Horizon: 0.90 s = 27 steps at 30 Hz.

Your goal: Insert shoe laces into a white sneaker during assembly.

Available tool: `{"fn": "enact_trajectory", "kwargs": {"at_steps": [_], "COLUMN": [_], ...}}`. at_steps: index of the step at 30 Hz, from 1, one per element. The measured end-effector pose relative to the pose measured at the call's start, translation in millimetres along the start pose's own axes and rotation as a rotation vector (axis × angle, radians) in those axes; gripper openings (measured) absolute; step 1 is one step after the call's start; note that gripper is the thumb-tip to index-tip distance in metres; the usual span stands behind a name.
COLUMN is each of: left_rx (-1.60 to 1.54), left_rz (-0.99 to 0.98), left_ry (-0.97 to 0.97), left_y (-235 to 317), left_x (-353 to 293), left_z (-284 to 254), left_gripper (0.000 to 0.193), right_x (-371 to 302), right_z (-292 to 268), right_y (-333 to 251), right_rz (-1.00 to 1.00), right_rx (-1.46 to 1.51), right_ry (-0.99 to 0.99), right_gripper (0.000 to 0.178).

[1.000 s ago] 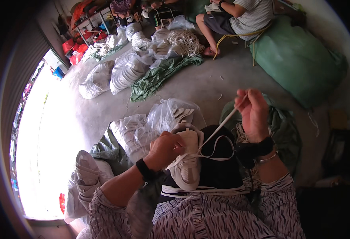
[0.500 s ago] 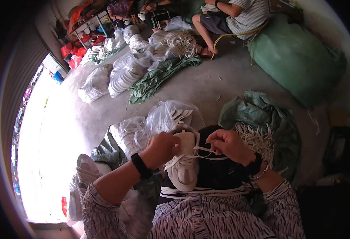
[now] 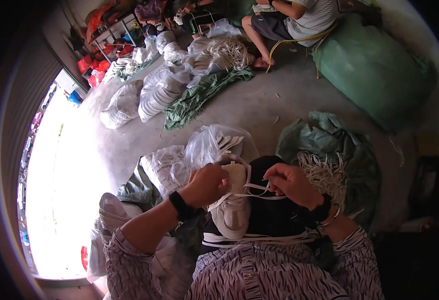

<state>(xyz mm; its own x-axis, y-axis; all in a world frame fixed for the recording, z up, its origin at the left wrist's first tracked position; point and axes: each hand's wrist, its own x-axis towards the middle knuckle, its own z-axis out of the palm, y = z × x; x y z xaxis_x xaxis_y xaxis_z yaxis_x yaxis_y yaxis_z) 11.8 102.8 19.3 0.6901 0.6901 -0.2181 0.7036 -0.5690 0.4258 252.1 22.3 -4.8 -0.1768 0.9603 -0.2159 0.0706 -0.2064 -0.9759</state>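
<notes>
A light-coloured sneaker rests on my dark-clad lap with its toe toward me. White shoelace crosses its upper and runs to the right. My right hand is closed in a pinch on this lace, a little right of the shoe. My left hand is curled at the left side of the shoe's tongue; its fingertips are partly hidden, so what it grips cannot be made out. More white laces lie across my lap below the toe.
Beyond my right hand, a heap of white laces lies on a green sack. Clear bags of shoe parts stand at left front. Farther off are filled bags, a large green sack and a seated person.
My right hand has shifted slightly to the right, and the lace still spans from the shoe to it. My left hand stays almost in place. The whole view has moved a little.
</notes>
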Motion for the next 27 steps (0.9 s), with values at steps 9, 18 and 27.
{"fn": "enact_trajectory", "kwargs": {"at_steps": [9,18,27], "left_rx": [-0.049,-0.094,0.685], "left_rz": [0.052,-0.107,0.473], "left_ry": [0.199,0.398,0.396], "left_y": [1.8,23.1,30.6], "left_x": [-12.1,-14.7,2.9], "left_z": [15.7,35.9,36.9], "left_gripper": [0.005,0.017,0.021], "right_x": [-2.9,3.7,35.0], "right_z": [-2.4,5.6,13.4], "right_y": [2.1,-11.4,-11.6], "right_rz": [-0.027,-0.066,-0.183], "right_rx": [-0.013,0.037,-0.243], "right_ry": [-0.061,-0.033,-0.040], "right_gripper": [0.013,0.019,0.009]}}
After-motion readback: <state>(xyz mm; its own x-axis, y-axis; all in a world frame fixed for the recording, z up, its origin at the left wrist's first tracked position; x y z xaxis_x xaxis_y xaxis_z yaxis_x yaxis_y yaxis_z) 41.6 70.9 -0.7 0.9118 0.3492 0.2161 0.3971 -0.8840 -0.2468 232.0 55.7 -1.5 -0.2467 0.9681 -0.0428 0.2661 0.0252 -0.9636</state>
